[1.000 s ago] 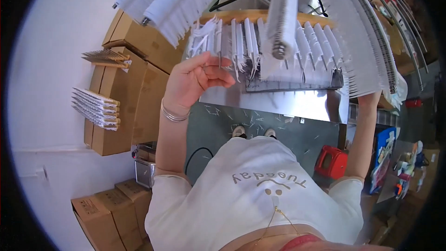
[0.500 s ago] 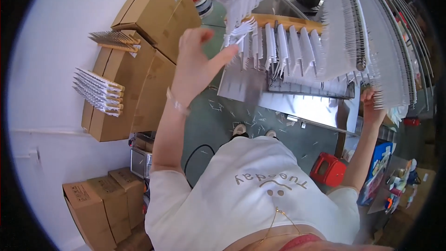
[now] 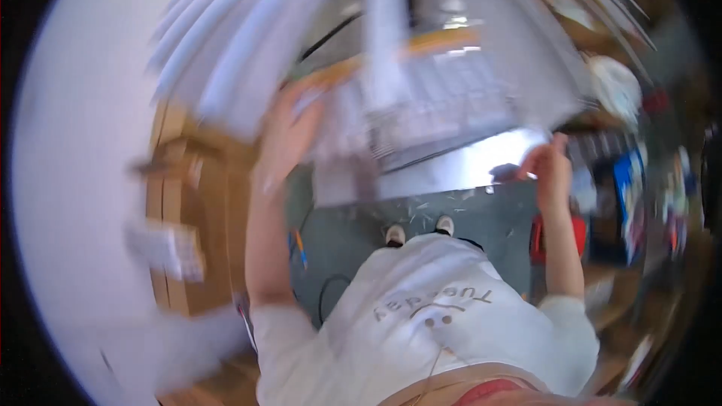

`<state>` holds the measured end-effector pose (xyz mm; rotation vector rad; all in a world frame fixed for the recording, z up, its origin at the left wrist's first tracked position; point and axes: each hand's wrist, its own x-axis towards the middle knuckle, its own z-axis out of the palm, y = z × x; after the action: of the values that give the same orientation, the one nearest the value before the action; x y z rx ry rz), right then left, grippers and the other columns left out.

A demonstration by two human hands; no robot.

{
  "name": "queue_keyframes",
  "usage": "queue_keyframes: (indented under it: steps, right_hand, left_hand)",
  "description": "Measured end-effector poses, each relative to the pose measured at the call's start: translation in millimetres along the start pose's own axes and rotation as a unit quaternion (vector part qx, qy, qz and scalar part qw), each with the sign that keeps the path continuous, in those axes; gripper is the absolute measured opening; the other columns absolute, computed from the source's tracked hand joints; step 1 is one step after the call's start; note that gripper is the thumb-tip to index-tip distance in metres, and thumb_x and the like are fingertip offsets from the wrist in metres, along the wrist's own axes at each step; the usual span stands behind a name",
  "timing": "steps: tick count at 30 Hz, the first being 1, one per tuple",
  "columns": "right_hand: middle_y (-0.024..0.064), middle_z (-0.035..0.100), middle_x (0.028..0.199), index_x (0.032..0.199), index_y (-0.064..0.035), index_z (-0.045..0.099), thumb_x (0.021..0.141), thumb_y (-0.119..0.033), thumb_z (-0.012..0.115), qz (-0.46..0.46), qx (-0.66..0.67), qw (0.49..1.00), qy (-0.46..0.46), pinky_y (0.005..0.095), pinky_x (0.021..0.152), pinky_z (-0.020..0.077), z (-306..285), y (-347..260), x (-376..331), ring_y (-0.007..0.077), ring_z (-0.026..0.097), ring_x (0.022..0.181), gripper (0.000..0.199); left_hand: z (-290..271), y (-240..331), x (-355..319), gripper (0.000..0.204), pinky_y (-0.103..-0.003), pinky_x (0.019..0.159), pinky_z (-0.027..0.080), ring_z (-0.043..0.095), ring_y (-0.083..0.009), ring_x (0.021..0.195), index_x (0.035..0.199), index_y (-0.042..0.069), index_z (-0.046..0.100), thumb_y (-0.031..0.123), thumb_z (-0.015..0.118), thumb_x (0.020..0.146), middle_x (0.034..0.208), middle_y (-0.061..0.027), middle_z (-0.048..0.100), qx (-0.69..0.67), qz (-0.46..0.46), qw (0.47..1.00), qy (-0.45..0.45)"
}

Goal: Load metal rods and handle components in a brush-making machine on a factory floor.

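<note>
My left hand (image 3: pixel 289 131) is at the left end of a rack with an orange-yellow bar (image 3: pixel 440 40) and rows of white strips (image 3: pixel 451 90). Motion smears its fingers, so I cannot tell whether they touch the bar or strips. At the right end of the shiny metal table (image 3: pixel 466 169), my right hand (image 3: pixel 550 169) has thumb and forefinger apart, with nothing visible between them. A dark reflection lies on the metal beside it. Blurred white sheets (image 3: pixel 256 37) hang in a row above and left of the rack; another pale sheet (image 3: pixel 519 45) hangs at the right.
Stacked cardboard boxes (image 3: pixel 199 218) stand at the left against a white wall, a bundle of white pieces (image 3: pixel 169 248) at their side. A red plastic item (image 3: pixel 558 239) and a blue bin (image 3: pixel 630 203) are at the lower right. White scraps (image 3: pixel 429 210) litter the floor.
The view has swung and blurred. My left hand has come down to the rack's left end. My right hand has left the hanging strips for the table's right end. More hanging sheets show at upper left.
</note>
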<state>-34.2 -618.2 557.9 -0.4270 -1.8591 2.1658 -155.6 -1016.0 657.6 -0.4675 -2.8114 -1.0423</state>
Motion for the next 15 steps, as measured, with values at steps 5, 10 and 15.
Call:
queue_keyframes:
  steps: [5, 10, 15]
  right_hand:
    - [0.0077, 0.063, 0.066, 0.075, -0.0032, 0.065, 0.085, -0.021, 0.044, 0.121, -0.071, 0.99, -0.018, 0.0278, 0.056, 0.0479, 21.2, -0.6, -5.0, 0.0142, 0.061, 0.06, 0.029]
    - [0.0058, 0.058, 0.053, 0.063, -0.0032, 0.06, 0.093, -0.059, 0.033, 0.058, 0.075, 0.995, 0.012, 0.0228, 0.046, 0.0445, -10.1, 19.3, -46.0, 0.0102, 0.055, 0.046, 0.068]
    - [0.0061, 0.054, 0.047, 0.06, -0.0022, 0.056, 0.093, -0.057, 0.034, 0.025, 0.09, 0.989, 0.115, 0.0267, 0.04, 0.0392, -35.6, 35.1, -100.9, 0.0123, 0.05, 0.04, 0.068]
  left_hand:
    - [144.0, 168.0, 142.4, 0.04, -0.038, 0.097, 0.039, 0.051, -0.0289, 0.114, 0.123, 0.006, 0.052, 0.019, 0.052, 0.085, 0.123, -0.0196, 0.053, -0.133, 0.296, 0.923, -0.206]
    - [320.7, 370.5, 60.4, 0.04, -0.039, 0.097, 0.039, 0.051, -0.029, 0.113, 0.122, 0.005, 0.053, 0.019, 0.052, 0.085, 0.123, -0.019, 0.053, -0.29, 0.472, 0.665, -0.501]
    - [378.9, 444.0, -29.8, 0.039, -0.04, 0.097, 0.039, 0.051, -0.0291, 0.113, 0.121, 0.004, 0.053, 0.019, 0.053, 0.085, 0.122, -0.0184, 0.053, -0.384, 0.442, 0.502, -0.636]
